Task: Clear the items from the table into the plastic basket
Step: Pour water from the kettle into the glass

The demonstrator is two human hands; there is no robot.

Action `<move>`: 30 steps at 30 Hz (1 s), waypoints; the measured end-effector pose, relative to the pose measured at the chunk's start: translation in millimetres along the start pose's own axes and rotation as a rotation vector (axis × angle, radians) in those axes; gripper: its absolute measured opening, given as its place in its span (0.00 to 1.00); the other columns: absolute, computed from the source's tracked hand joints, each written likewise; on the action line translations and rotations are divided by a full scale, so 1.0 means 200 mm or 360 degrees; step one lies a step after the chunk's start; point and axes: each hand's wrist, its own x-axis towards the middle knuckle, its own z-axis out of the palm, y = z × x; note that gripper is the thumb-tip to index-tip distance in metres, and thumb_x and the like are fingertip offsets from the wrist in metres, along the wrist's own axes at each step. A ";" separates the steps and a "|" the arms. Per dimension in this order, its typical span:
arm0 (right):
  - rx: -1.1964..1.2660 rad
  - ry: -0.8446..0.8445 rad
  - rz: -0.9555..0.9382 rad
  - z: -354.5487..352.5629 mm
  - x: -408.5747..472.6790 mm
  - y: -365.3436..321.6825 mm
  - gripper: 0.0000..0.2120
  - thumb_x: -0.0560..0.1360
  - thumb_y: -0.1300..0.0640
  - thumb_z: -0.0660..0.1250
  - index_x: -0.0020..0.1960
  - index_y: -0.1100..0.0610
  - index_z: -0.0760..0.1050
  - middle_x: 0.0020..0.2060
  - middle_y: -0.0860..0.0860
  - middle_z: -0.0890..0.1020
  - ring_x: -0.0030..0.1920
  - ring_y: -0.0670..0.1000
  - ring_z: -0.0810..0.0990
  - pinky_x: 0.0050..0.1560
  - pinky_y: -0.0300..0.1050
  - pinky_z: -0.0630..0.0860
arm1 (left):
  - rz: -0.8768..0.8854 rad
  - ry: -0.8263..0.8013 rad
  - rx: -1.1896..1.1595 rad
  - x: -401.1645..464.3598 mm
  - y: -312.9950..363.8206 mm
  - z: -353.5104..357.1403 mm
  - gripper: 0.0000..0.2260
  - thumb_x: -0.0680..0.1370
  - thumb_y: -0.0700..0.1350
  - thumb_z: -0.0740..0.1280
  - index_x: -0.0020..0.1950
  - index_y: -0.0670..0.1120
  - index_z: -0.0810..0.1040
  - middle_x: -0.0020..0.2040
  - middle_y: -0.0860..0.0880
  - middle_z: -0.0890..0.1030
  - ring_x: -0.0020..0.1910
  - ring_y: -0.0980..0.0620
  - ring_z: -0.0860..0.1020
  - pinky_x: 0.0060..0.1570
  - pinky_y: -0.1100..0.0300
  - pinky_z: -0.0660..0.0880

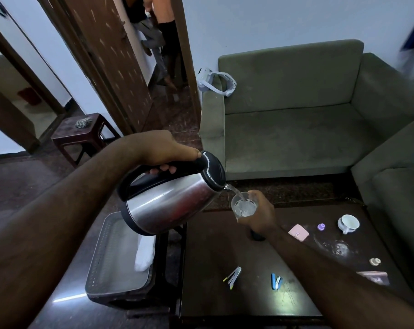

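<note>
Kettle (170,200) tilted, left hand (158,148) wrapped round its handle, water streaming into glass (244,207) clasped by right hand (260,214), above table (225,269), plastic basket (116,257) alongside.

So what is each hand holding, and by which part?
The left hand grips the steel kettle by its black handle, tilted and pouring. The right hand holds a clear glass around its side.

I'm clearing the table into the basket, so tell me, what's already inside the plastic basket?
Inside the plastic basket lies one white bundle against its right wall. The tilted kettle covers the far end, so anything there is hidden.
</note>
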 end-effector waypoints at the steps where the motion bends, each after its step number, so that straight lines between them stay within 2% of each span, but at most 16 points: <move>1: 0.0000 -0.0007 0.0003 0.00 0.00 0.00 0.39 0.55 0.59 0.82 0.64 0.53 0.72 0.55 0.49 0.80 0.54 0.49 0.78 0.49 0.40 0.73 | -0.0002 0.0007 0.0001 0.00 0.00 0.00 0.28 0.72 0.67 0.66 0.23 0.45 0.79 0.21 0.51 0.75 0.20 0.53 0.72 0.36 0.57 0.73; 5: 0.0024 -0.0016 -0.0013 0.00 0.00 0.00 0.39 0.55 0.57 0.81 0.63 0.51 0.72 0.55 0.48 0.80 0.54 0.49 0.78 0.51 0.44 0.75 | 0.0009 0.0028 0.0019 -0.02 0.00 -0.02 0.28 0.72 0.66 0.66 0.23 0.45 0.79 0.20 0.51 0.74 0.19 0.53 0.72 0.34 0.58 0.72; 12: 0.0014 -0.0002 -0.0061 0.01 0.00 0.00 0.38 0.54 0.56 0.81 0.62 0.49 0.72 0.51 0.45 0.79 0.51 0.46 0.78 0.44 0.38 0.72 | 0.0026 0.0027 0.0039 -0.02 0.01 -0.03 0.28 0.72 0.66 0.66 0.25 0.45 0.79 0.20 0.51 0.74 0.19 0.53 0.72 0.31 0.60 0.71; 16: 0.0026 0.0033 -0.0080 0.02 -0.02 -0.01 0.33 0.55 0.56 0.79 0.58 0.47 0.72 0.48 0.44 0.79 0.47 0.45 0.78 0.45 0.41 0.73 | 0.0033 0.0015 0.0021 -0.02 0.00 -0.04 0.28 0.72 0.66 0.66 0.23 0.45 0.79 0.21 0.51 0.75 0.20 0.52 0.72 0.31 0.60 0.72; 20: 0.0053 0.0020 -0.0080 0.01 -0.02 -0.02 0.33 0.54 0.55 0.80 0.55 0.41 0.69 0.45 0.38 0.77 0.45 0.37 0.76 0.41 0.34 0.71 | 0.0036 0.0011 0.0017 -0.01 -0.01 -0.03 0.28 0.71 0.67 0.66 0.24 0.45 0.79 0.20 0.51 0.75 0.19 0.53 0.73 0.34 0.59 0.73; 24: 0.0066 0.0048 -0.0053 0.02 -0.02 -0.03 0.38 0.54 0.55 0.81 0.61 0.47 0.72 0.47 0.42 0.78 0.46 0.41 0.77 0.44 0.34 0.71 | 0.0054 0.0043 -0.0005 0.01 -0.04 0.01 0.28 0.70 0.68 0.66 0.23 0.46 0.79 0.21 0.51 0.75 0.19 0.54 0.73 0.34 0.60 0.72; 28: 0.0135 0.0062 -0.0035 0.02 -0.03 -0.05 0.37 0.49 0.46 0.77 0.57 0.38 0.69 0.47 0.36 0.77 0.47 0.35 0.78 0.43 0.30 0.71 | 0.0074 0.0048 -0.0061 0.03 -0.09 0.07 0.30 0.66 0.72 0.65 0.25 0.45 0.80 0.21 0.51 0.75 0.20 0.54 0.74 0.33 0.61 0.72; 30: 0.0131 0.0077 -0.0051 0.02 -0.02 -0.06 0.37 0.49 0.46 0.78 0.55 0.36 0.67 0.46 0.34 0.77 0.47 0.30 0.76 0.41 0.27 0.69 | 0.0087 0.0087 -0.0106 0.03 -0.12 0.13 0.31 0.63 0.74 0.64 0.26 0.45 0.80 0.20 0.51 0.75 0.19 0.54 0.74 0.30 0.62 0.71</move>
